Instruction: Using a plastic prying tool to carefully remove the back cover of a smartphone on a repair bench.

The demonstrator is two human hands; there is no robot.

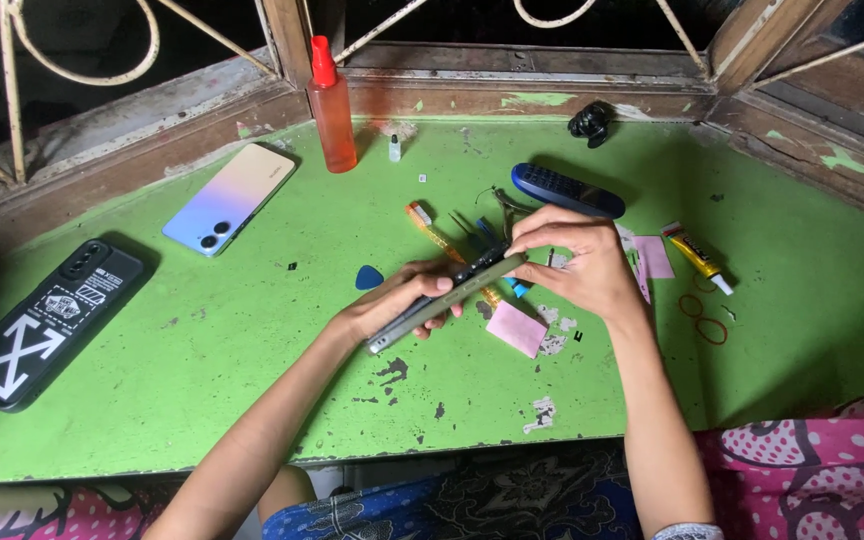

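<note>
Phone (447, 293), seen edge-on and tilted, sits above the green table (252, 350), pinched at its upper end by the right hand (577, 262) fingers and cradled underneath by the left hand (392, 305), whose fingers curl around it. A pink card (517, 328) lies just below, a blue pick (368, 278) to the left, a glue tube (697, 256) farther right.

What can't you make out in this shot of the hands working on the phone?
Head view only:
- Phone: held edge-on, faces hidden; right hand covers its top end, left hand the underside.
- Tools behind the hands: partly hidden, too small to identify.
- Black phone case: corner cut by left edge.
</note>
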